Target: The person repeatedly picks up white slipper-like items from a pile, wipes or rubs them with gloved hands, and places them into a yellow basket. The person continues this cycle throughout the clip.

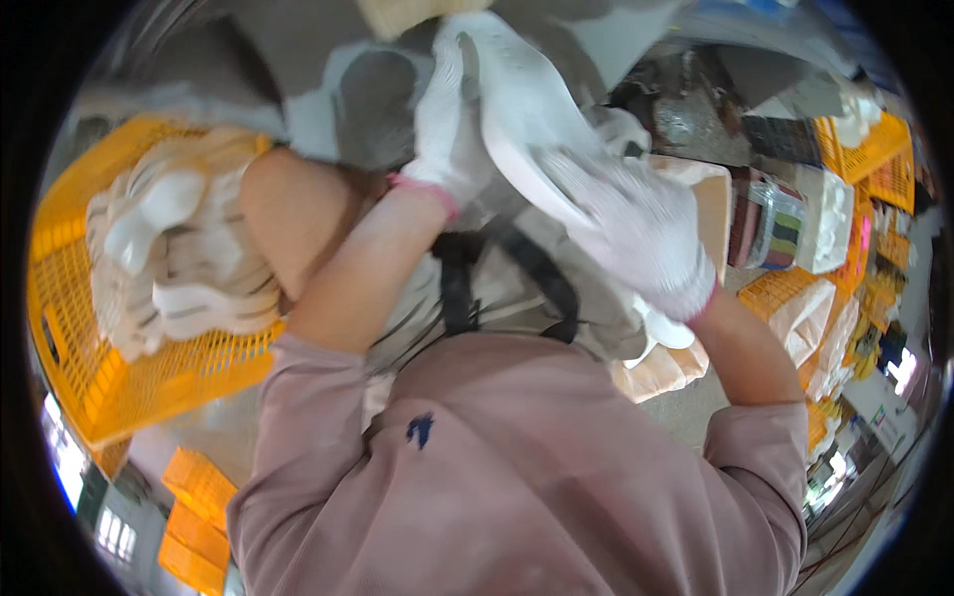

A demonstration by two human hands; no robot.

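In front of me is a long, curved white piece shaped like a shoe sole (pixel 517 84), tilted and slightly blurred. My right hand (pixel 641 223), in a white knit glove with a pink cuff, is closed around its lower right part. My left hand (pixel 452 134), gloved alike, is closed at its left side near the upper end; the fingertips are partly hidden. Just above the upper end is a pale tan block or wheel (pixel 412 12), cut off by the picture's top. Similar glossy white soles (pixel 164 209) lie in the yellow basket (pixel 109 392) on my left.
Beside my right leg stands a box with tan lining (pixel 661 377), holding white pieces. Farther right are stacked coloured pieces (pixel 770 223), a white container (pixel 823 219) and yellow crates (pixel 879 149). More orange-yellow crates (pixel 194 536) stand at lower left. Grey machine surfaces (pixel 373 104) rise ahead.
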